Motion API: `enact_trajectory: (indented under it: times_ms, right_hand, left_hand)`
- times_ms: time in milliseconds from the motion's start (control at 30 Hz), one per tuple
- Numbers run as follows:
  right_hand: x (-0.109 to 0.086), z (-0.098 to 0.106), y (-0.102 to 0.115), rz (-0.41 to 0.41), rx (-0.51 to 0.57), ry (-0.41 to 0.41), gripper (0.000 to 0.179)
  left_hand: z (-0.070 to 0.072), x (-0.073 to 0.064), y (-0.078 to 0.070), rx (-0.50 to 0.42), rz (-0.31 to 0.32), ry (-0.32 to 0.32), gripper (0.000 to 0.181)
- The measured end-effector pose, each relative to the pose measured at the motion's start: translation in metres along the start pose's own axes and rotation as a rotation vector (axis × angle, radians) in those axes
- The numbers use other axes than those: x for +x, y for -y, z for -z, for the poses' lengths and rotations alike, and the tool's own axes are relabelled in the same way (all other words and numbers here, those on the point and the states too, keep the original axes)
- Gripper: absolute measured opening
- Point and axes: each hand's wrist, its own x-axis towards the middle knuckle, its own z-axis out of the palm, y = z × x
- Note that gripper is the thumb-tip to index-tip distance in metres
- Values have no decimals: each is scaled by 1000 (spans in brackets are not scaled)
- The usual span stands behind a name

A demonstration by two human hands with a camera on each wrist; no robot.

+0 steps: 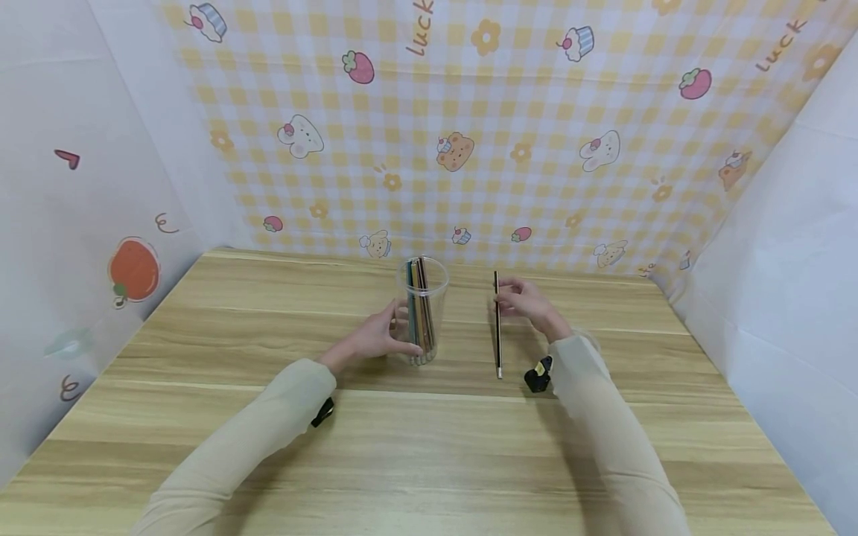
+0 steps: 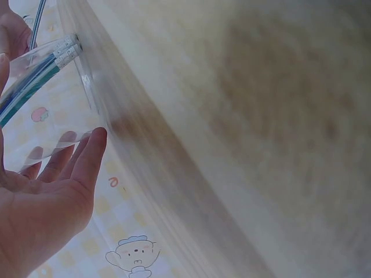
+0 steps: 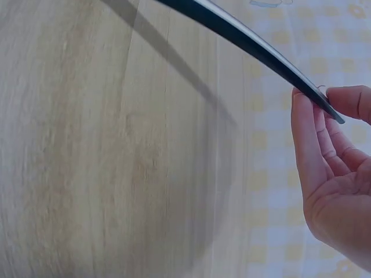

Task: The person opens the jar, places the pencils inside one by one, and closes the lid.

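A clear plastic cup (image 1: 439, 307) stands upright on the table, with several pencils (image 1: 420, 316) leaning inside it. My left hand (image 1: 375, 336) holds the cup low on its left side, thumb across the front and fingers around the back. In the left wrist view, silvery ends of the pencils (image 2: 35, 84) show at the cup's bottom. To the right of the cup, my right hand (image 1: 526, 299) pinches a dark pencil (image 1: 498, 327) near its upper end between thumb and fingertips. That pencil points nearly straight down in the head view, its silvery end lowest.
The wood-grain table (image 1: 429, 461) ends at a back wall covered with a yellow checked cloth (image 1: 415, 193). White side panels (image 1: 791, 298) flank the table. Both wrists wear small black devices, such as the one by the right sleeve (image 1: 538, 374).
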Motion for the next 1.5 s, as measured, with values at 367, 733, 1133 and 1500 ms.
enact_trajectory:
  times_ms: [367,733,1133,1500]
  right_hand:
    - [-4,-3,12,1,16,-51,37]
    - [-8,-5,30,76,-13,-109,41]
    - [-14,-8,51,194,16,-187,35]
    - [-21,-8,77,413,80,-286,37]
  left_hand:
    - [0,-1,0,-6,8,0,83]
    - [1,-3,-3,-10,-14,9,81]
    - [1,-1,-1,-17,8,0,81]
    - [0,-1,-2,-18,-6,4,83]
